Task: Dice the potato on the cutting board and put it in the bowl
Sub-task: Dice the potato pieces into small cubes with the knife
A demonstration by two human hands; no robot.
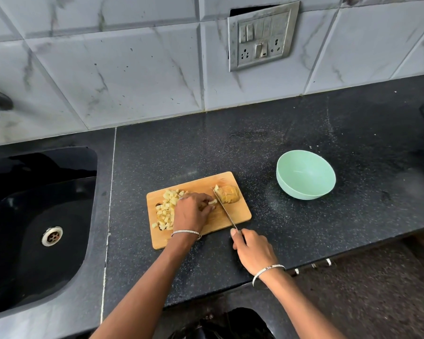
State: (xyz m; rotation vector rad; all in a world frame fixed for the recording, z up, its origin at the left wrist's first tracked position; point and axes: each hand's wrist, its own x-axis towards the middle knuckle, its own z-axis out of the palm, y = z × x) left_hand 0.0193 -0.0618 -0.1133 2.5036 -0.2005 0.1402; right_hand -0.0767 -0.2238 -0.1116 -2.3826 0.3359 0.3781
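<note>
Head: rectangular wooden board, cubed potato

Knife gripped by R hand, tip just beside potato half; potato strips held by L hand; dice piled at 9 o'clock of board, bowl at 2 o'clock.

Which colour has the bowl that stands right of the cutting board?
Pale mint green, inside and out; the bowl shows clearly in the head view.

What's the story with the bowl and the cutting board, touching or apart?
Apart. The head view shows a strip of bare black counter between the bowl and the cutting board at its right edge.
</note>
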